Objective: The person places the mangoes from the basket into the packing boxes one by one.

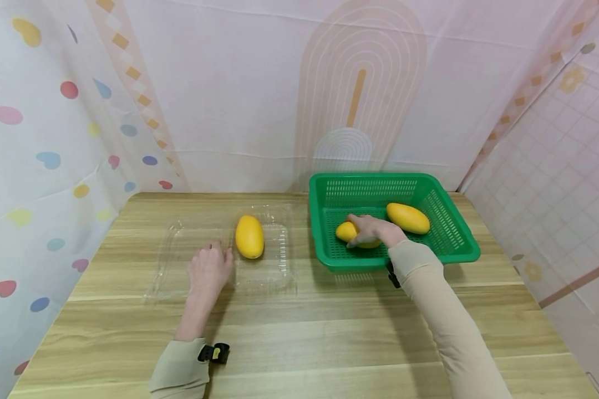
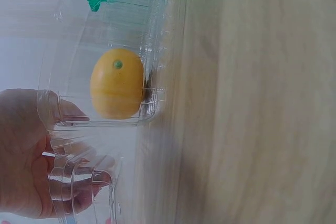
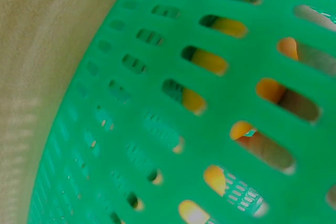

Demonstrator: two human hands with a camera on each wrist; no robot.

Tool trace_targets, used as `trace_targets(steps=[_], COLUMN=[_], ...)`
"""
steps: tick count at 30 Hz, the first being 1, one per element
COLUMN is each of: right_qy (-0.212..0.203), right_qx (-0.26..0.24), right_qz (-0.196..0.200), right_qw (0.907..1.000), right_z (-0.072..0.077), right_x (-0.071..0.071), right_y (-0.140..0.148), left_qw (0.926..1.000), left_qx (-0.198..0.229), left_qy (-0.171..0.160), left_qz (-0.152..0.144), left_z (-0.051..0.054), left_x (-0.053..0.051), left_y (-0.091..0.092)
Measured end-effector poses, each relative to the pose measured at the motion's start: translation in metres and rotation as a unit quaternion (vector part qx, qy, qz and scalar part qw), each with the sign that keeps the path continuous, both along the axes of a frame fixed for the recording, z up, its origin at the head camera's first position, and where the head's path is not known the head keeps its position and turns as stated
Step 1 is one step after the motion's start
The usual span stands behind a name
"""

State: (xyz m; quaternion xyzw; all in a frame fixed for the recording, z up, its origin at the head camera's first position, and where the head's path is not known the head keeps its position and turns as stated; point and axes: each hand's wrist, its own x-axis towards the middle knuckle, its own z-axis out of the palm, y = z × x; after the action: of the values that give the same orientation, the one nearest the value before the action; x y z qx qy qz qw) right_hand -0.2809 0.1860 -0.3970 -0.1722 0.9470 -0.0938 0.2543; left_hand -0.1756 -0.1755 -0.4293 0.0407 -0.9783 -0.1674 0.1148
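A clear plastic clamshell container (image 1: 275, 275) lies unfolded on the table, its lid (image 1: 173, 260) to the left. One yellow mango (image 1: 249, 237) rests in its right half; the left wrist view shows the mango (image 2: 117, 83) end-on with a green stem spot. At the fold between the halves, my left hand (image 1: 211, 267) holds the plastic with thumb and curled fingers. Inside the green basket (image 1: 346, 262), my right hand (image 1: 371, 230) grips another mango (image 1: 346, 231), partly hidden under the fingers. A further mango (image 1: 407, 218) lies behind it. Basket wall (image 3: 157, 98) mostly blocks the right wrist view.
The wooden table (image 1: 299, 349) carries the container at left and the basket at right. A patterned cloth (image 1: 229, 100) hangs along the back edge, with more cloth on both sides.
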Motion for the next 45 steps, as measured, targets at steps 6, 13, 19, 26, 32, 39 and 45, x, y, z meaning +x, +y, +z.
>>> trace_targets(steps=[6,13,19,26,32,39,45], right_qy=[0.002,0.017,0.045,0.072,0.102,0.132,0.147], right_qx=[-0.024,-0.049,-0.064,-0.087,-0.084,-0.104,-0.119], right_qz=[0.025,0.024,0.031,0.028,0.023,-0.003,-0.014], right_qw=[0.9994,0.9984,0.9965,0.9932,0.9909,0.9858,0.9819], right_z=[0.002,0.007,0.015,0.023,0.029,0.042,0.053], right_x=[-0.001,-0.001,-0.002,-0.001,0.004,0.008,0.013], right_y=[-0.002,-0.004,-0.006,-0.009,-0.012,-0.014,-0.018], left_qw=[1.0000,0.9999,0.9999,1.0000,1.0000,1.0000,1.0000], left_qx=[0.005,0.007,0.007,0.005,0.000,-0.001,-0.001], left_qy=[-0.005,0.005,0.009,0.006,0.003,0.003,0.001], left_qz=[-0.002,-0.006,-0.006,-0.003,-0.006,-0.008,-0.005], left_z=[0.001,0.000,0.000,0.000,-0.001,-0.001,-0.001], left_x=[0.001,0.001,0.001,0.001,0.001,0.001,0.000], left_y=[-0.001,0.000,0.000,0.000,-0.001,-0.001,-0.001])
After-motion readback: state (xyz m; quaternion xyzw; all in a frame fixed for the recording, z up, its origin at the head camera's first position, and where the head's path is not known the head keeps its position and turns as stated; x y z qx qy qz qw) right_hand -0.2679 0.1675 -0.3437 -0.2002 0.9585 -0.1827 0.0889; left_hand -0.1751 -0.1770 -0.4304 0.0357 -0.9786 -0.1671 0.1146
